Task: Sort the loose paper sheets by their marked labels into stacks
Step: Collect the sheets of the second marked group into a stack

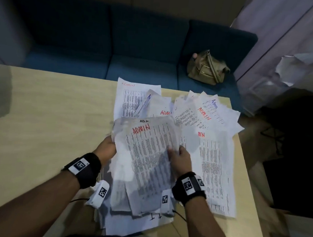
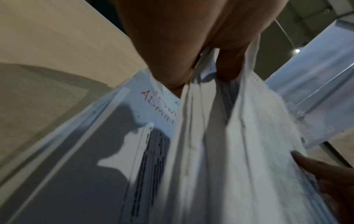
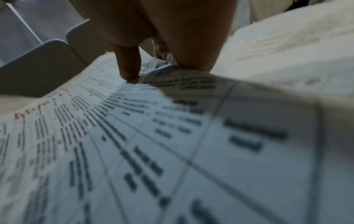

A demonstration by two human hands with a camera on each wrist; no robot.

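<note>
Sheets in hand: a bundle of printed pages (image 1: 146, 159), top page marked "ADMIN" in red, held raised over the near middle of the table (image 1: 44, 113). Left hand (image 1: 107, 148) grips the bundle's left edge; the left wrist view shows its thumb and fingers (image 2: 226, 66) pinching several sheet edges between them. Right hand (image 1: 179, 160) holds the right edge, thumb on the printed face; the right wrist view shows a fingertip (image 3: 130, 71) pressed on the top page, the sheets bowing beneath it. More pages lie under the bundle at the near edge. Beyond and to the right, loose pages (image 1: 206, 117) labelled "ADMIN" or "Admin" in red and blue lie fanned and overlapping on the table's far right part. Blue sofa (image 1: 119, 45) stands behind the table, a tan handbag (image 1: 206, 68) on its seat.
</note>
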